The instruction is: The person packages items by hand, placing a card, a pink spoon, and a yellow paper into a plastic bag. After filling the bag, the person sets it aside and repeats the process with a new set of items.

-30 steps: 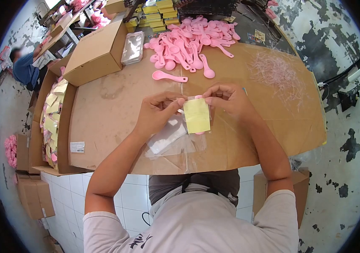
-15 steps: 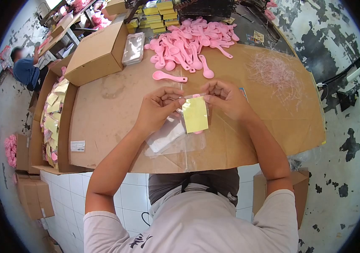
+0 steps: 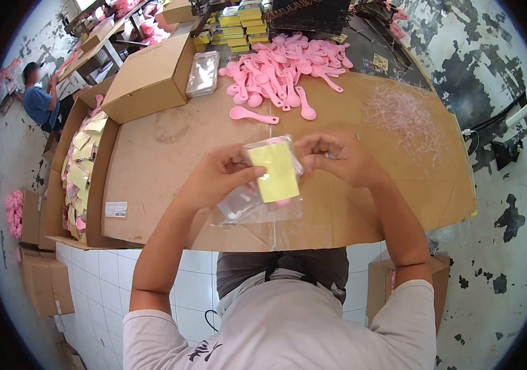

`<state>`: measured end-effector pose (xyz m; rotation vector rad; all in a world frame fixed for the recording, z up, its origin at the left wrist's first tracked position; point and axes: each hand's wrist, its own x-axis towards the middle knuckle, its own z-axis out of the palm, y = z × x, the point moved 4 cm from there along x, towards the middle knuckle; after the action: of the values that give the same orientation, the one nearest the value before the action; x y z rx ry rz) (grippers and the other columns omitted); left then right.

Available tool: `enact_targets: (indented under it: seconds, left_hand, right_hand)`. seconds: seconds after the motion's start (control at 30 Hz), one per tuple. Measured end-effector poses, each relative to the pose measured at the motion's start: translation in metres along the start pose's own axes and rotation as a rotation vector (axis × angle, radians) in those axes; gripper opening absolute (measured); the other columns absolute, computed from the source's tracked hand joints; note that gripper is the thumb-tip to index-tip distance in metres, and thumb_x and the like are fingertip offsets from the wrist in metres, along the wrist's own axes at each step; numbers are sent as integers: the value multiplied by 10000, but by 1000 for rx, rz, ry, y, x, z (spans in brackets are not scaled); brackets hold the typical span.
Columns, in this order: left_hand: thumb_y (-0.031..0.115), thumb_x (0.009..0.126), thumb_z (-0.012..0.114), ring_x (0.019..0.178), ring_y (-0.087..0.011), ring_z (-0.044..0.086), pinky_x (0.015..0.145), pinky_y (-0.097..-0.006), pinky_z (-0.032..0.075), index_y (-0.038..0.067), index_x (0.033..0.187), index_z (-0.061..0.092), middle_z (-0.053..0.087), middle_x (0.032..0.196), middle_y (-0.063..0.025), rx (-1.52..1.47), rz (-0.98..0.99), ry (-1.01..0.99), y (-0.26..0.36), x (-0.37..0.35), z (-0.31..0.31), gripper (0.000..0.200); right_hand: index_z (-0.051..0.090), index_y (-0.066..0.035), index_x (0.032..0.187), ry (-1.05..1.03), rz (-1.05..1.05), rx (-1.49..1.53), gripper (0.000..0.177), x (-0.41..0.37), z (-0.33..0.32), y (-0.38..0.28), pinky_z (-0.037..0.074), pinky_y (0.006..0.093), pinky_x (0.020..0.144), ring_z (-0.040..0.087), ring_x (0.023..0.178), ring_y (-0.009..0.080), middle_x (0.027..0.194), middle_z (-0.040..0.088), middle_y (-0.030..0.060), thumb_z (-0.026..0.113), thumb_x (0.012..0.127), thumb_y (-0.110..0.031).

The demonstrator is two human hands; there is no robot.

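My left hand (image 3: 228, 174) pinches the left side of a clear plastic bag, its thumb on the front. Inside the bag is a yellow card (image 3: 278, 174), with bits of pink showing above and below it. My right hand (image 3: 334, 159) is just right of the bag, fingers curled and thumb against them. Whatever those fingers may hold is too small to make out. Under the bag lie clear plastic bags (image 3: 236, 208) on the cardboard. Farther back, a pink measuring spoon (image 3: 253, 115) lies apart from a heap of pink spoons (image 3: 276, 74).
A carton of filled bags (image 3: 78, 176) stands at the left, beside a closed cardboard box (image 3: 149, 77). Clear bags (image 3: 202, 74) are stacked near it. Thin pinkish strips (image 3: 404, 114) lie in a tangle at right. A person (image 3: 41, 102) sits at the far left.
Both hands were at the bag's top edge. My left hand now holds the bag by its side, lower and farther left. My right hand has come away to the right.
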<state>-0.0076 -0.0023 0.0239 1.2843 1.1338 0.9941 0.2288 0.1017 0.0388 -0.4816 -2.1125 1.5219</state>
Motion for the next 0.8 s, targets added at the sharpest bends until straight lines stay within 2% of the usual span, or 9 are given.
enact_targets:
  seconds: [0.07,0.13,0.2,0.3,0.4,0.47,0.53,0.63,0.8]
  left_hand:
    - [113,990,687,829,-139,720,705,-311,615,-30,1218,649,739,997,-80,11,45,182,10,-28,-24,272]
    - [202,1029,641,920,-146,721,768,-307,611,-25,1254,635,731,1095,-80,-11,212,560,-6,-57,-79,319]
    - [286,1057,584,1045,-166,700,867,-326,588,-14,1333,601,701,1214,-75,-402,538,989,-18,-89,-131,408]
    - [307,1052,581,1144,-181,665,930,-328,549,15,1416,559,667,1296,-72,-484,645,982,14,-90,-114,466]
    - [270,1033,608,1067,-184,686,908,-317,536,25,1406,582,681,1266,-79,-26,279,772,-1,-70,-92,447]
    - [252,988,678,992,-165,690,859,-306,532,49,1354,639,702,1204,-61,199,77,489,-5,-44,-63,421]
    - [256,928,758,887,-178,706,769,-319,546,50,1239,704,727,1078,-71,418,10,345,0,-19,-27,377]
    - [242,877,790,828,-193,676,761,-338,542,35,1146,723,717,1038,-74,932,40,248,5,15,2,346]
    - [188,878,781,737,-217,651,718,-357,533,12,1006,739,709,893,-90,878,15,182,-2,41,3,222]
  right_hand:
    - [683,-1,1192,55,0,-404,242,-8,-21,-18,536,312,840,670,929,154,1070,691,64,695,958,-59]
    - [706,-16,1165,168,-6,-559,250,-14,-45,-8,534,340,835,677,948,198,1055,698,99,715,943,-130]
    - [717,-20,1153,287,0,-633,269,-20,-63,4,528,362,853,674,977,242,1058,692,124,729,928,-168]
    - [718,-14,1155,374,7,-701,298,-26,-80,18,512,382,906,654,1024,291,1089,663,141,745,907,-177]
    - [718,-15,1163,239,5,-848,330,-29,-83,22,500,398,939,635,1049,308,1105,643,143,769,881,-179]
    - [719,-19,1173,124,37,-832,355,-33,-82,19,495,405,952,625,1059,316,1102,641,140,787,860,-171]
    - [713,-18,1141,146,128,-746,329,-34,-86,25,494,407,947,623,1054,313,1099,637,135,792,846,-142]
    - [693,-10,1079,223,154,-662,273,-33,-87,28,495,401,937,624,1039,303,1083,632,128,786,838,-101]
    - [660,-2,1014,302,83,-664,198,-33,-91,29,504,372,899,637,987,238,1039,645,92,761,852,-56]
